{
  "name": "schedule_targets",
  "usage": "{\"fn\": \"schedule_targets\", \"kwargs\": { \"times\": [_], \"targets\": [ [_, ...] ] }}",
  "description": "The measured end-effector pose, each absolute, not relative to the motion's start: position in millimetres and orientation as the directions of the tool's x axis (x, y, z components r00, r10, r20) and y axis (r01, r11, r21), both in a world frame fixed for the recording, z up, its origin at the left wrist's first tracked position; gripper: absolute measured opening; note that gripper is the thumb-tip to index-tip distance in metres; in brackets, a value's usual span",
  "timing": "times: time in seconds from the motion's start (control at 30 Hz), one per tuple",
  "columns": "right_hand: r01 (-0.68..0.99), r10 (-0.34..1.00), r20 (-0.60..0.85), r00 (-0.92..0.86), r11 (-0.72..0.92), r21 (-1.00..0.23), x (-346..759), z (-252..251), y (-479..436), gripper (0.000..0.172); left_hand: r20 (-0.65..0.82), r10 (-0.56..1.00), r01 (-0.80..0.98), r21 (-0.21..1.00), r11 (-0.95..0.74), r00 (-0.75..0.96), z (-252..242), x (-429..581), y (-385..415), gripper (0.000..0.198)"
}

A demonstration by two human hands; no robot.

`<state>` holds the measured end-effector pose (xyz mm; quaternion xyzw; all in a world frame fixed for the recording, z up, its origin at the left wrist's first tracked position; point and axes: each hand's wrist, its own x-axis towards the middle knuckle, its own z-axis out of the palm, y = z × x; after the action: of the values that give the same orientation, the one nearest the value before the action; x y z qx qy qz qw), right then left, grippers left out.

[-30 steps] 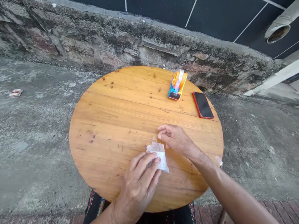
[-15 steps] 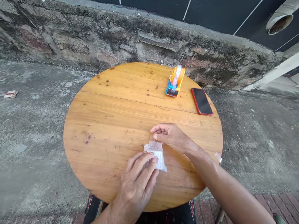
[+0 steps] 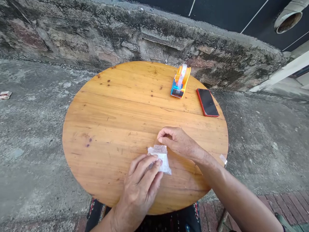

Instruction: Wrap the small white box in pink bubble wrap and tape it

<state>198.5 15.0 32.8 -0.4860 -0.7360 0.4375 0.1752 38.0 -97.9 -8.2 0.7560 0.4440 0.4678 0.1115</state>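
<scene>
A small clear plastic packet with white contents (image 3: 161, 158) lies on the round wooden table (image 3: 108, 129) near its front edge. My left hand (image 3: 141, 187) rests on the packet's near end, fingers stretched flat and pressing it down. My right hand (image 3: 177, 141) is at the packet's far end, thumb and fingers pinched together over its top edge; whatever sits between them is too small to make out.
An orange and blue tape dispenser (image 3: 180, 82) stands at the table's far right, a red-edged phone (image 3: 207, 102) beside it. A strip of tape (image 3: 223, 159) hangs off the right rim. A stone wall (image 3: 145, 42) runs behind; concrete ground surrounds the table.
My right hand has drawn closer to the packet's top edge. The view has shifted slightly; the left hand stays pressed on the packet.
</scene>
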Motion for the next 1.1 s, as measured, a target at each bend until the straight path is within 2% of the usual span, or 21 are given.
{"fn": "schedule_targets", "kwargs": {
  "times": [0.27, 0.6, 0.83, 1.1],
  "targets": [
    [0.551, 0.833, -0.219, -0.508, 0.119, -0.826, 197, 49, -1, 0.014, 0.599, 0.780, 0.569, 0.583, -0.580, 0.180, -8, 37, -97, 0.031],
    [0.623, 0.792, -0.160, -0.589, 0.319, -0.714, 193, 66, -9, 0.023, 0.574, 0.801, 0.561, 0.612, -0.557, 0.169, -5, 39, -98, 0.030],
    [0.649, 0.773, -0.148, -0.617, 0.393, -0.651, 192, 66, -9, 0.022, 0.575, 0.801, 0.562, 0.611, -0.557, 0.168, -6, 38, -98, 0.027],
    [0.658, 0.770, -0.066, -0.635, 0.495, -0.567, 195, 67, -18, 0.025, 0.597, 0.783, 0.543, 0.604, -0.583, 0.175, -7, 38, -95, 0.029]
  ]
}}
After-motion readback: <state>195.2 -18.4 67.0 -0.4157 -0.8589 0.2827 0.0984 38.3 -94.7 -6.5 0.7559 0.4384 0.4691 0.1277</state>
